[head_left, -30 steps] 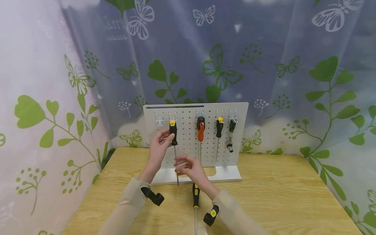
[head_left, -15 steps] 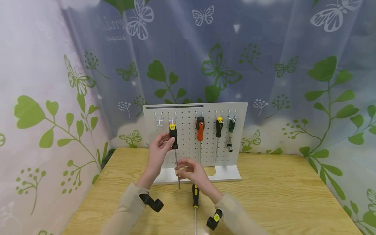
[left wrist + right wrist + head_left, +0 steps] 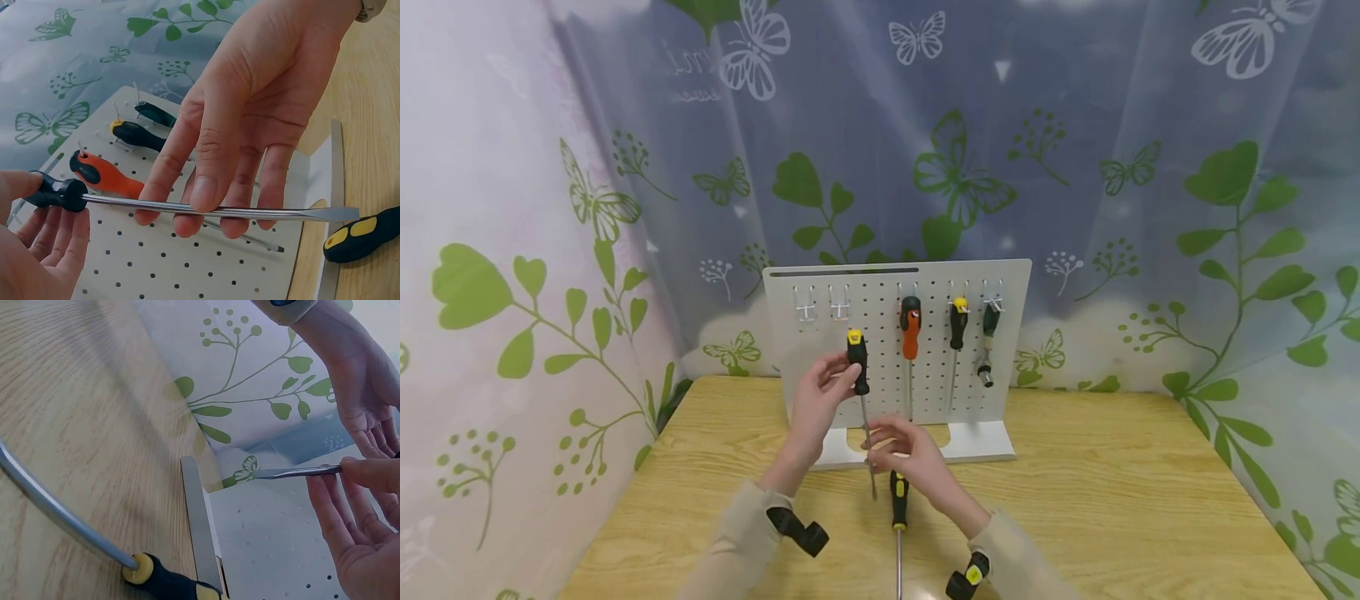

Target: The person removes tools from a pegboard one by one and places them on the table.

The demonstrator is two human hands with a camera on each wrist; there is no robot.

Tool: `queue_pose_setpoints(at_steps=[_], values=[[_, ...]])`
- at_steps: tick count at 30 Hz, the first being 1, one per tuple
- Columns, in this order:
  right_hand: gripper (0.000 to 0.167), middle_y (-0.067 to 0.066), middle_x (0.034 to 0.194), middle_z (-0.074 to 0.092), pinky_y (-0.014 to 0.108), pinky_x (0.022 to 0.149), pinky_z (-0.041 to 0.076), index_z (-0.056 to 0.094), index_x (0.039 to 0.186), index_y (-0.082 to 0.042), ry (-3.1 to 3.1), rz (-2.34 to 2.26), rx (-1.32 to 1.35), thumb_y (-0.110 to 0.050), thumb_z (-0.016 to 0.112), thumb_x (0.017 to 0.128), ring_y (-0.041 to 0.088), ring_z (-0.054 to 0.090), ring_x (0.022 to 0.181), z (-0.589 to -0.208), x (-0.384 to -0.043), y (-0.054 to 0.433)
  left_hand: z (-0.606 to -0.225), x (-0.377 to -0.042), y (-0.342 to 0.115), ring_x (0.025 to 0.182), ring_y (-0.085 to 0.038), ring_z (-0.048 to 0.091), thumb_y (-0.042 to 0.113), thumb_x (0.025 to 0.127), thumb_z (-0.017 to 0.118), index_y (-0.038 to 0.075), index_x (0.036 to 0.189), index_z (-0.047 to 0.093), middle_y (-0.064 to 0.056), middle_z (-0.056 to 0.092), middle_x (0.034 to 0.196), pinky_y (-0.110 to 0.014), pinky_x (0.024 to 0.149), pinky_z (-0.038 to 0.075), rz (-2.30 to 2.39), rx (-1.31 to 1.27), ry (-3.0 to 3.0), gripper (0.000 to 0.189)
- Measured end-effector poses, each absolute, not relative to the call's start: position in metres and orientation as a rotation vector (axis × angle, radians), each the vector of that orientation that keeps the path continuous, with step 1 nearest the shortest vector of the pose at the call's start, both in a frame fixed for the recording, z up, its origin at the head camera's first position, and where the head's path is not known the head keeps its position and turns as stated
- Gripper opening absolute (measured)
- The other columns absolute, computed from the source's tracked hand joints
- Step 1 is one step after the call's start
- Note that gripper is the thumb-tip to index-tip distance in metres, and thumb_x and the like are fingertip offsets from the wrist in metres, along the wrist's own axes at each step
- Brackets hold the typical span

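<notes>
A flat-blade screwdriver (image 3: 858, 365) with a black handle and yellow end is held off the pegboard, slightly tilted, tip down. My left hand (image 3: 816, 406) grips its handle between thumb and fingers. My right hand (image 3: 919, 468) pinches the steel shaft (image 3: 125, 202) lower down, thumb on one side and fingers on the other. In the left wrist view the flat tip (image 3: 342, 214) sticks out past the right hand's fingers. A second black-and-yellow screwdriver (image 3: 899, 500) lies on the table below the hands.
The white pegboard (image 3: 880, 283) stands on the wooden table (image 3: 1097, 500). On it hang an orange-and-black screwdriver (image 3: 911, 329), a black-and-yellow one (image 3: 958, 325) and a dark green-handled tool (image 3: 988, 342). Two wire hooks at the left, including the left hook (image 3: 806, 310), hold nothing. A patterned curtain hangs behind.
The screwdriver has come off its hook, moving down, to the right and away from the pegboard. Both hands have moved with it. The right hand's fingers stay at the shaft.
</notes>
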State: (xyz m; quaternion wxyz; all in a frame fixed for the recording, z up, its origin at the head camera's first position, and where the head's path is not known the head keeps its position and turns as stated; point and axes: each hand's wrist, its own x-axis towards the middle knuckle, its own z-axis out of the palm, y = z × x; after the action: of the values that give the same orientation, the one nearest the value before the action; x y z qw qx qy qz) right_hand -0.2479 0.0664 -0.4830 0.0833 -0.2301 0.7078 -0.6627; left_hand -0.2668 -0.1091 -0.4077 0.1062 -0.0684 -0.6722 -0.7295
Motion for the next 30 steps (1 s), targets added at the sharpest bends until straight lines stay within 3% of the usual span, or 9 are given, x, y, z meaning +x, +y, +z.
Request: queue_pose_setpoints(at_steps=[13,18,22,26,30], values=[[0.049,0.029,0.118,0.065,0.045,0.077,0.063,0.052,0.138,0.007,2.052,-1.995,-0.626,-0.003,0.07,0.093,0.025,0.072,0.09,-0.495,-0.236,0.088,-0.428,-0.267,-0.091,0.095,-0.016,0.069,0.017,0.099,0.067,-0.004,0.131,0.059,-0.021,0.066,0.119,-0.033,0.085,0.061,-2.157,-0.209,-2.077,0.039],[0.049,0.025,0.114,0.067,0.049,0.078,0.063,0.052,0.137,0.008,2.041,-2.007,-0.596,-0.002,0.07,0.093,0.018,0.071,0.087,-0.5,-0.23,0.098,-0.438,-0.268,-0.083,0.099,-0.02,0.069,0.017,0.1,0.066,-0.004,0.13,0.059,-0.021,0.067,0.12,-0.035,0.086,0.062,-2.173,-0.222,-2.098,0.038],[0.048,0.03,0.116,0.064,0.053,0.078,0.062,0.051,0.137,0.008,2.014,-2.022,-0.568,-0.001,0.07,0.093,0.021,0.071,0.088,-0.505,-0.223,0.106,-0.447,-0.268,-0.074,0.1,-0.021,0.069,0.017,0.1,0.066,-0.006,0.13,0.059,-0.023,0.066,0.12,-0.037,0.087,0.062,-2.178,-0.246,-2.112,0.038],[0.046,0.036,0.119,0.06,0.048,0.076,0.063,0.052,0.135,0.007,2.012,-2.027,-0.547,0.0,0.069,0.093,0.024,0.072,0.089,-0.51,-0.218,0.114,-0.454,-0.266,-0.065,0.101,-0.022,0.069,0.017,0.1,0.066,-0.006,0.131,0.058,-0.024,0.066,0.121,-0.038,0.088,0.061,-2.205,-0.255,-2.127,0.04],[0.047,0.034,0.117,0.06,0.044,0.074,0.064,0.05,0.135,0.01,2.029,-2.035,-0.516,0.002,0.069,0.093,0.027,0.072,0.089,-0.516,-0.213,0.122,-0.46,-0.263,-0.057,0.101,-0.026,0.07,0.017,0.1,0.066,-0.007,0.131,0.058,-0.024,0.066,0.121,-0.038,0.086,0.062,-2.217,-0.269,-2.137,0.04]])
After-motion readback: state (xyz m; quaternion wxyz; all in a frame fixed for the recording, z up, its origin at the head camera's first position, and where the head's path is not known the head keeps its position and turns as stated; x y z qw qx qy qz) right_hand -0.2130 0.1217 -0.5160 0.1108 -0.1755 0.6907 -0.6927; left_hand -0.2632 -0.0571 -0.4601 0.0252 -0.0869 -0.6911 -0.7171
